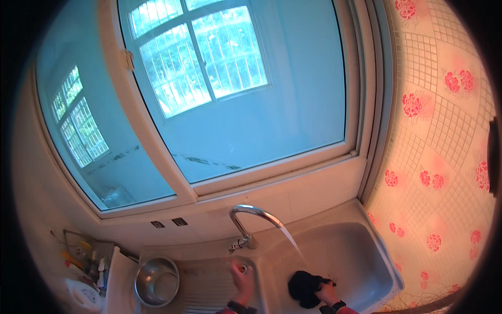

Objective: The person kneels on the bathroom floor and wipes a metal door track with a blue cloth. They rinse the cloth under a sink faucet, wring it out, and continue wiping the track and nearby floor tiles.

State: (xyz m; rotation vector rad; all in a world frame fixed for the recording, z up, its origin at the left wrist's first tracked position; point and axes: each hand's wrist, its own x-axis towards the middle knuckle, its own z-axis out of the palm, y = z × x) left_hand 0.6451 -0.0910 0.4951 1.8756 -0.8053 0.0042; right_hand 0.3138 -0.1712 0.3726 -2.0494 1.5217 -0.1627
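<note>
My right hand (327, 294) grips the edge of a black cloth item (304, 288) in the basin of the sink (333, 239). The cloth lies bunched up, and its exact kind cannot be told. My left hand (244, 280) is over the right end of the ribbed drainboard (208, 274), by the divider. A small pale ring (243, 269) shows at its fingers; whether it is held or is part of the sink is unclear. Behind the hands arches a chrome faucet (255, 210), its water stream (292, 239) running into the basin just behind the cloth. Both wrists wear dark bands.
On the drainboard's left part sits a stainless steel bowl (157, 282). Further left stand a white bottle (86, 296) bearing writing and several small items. A sliding window (270, 165) rises behind the sink. A wall with red flower patterns (425, 180) borders the right side.
</note>
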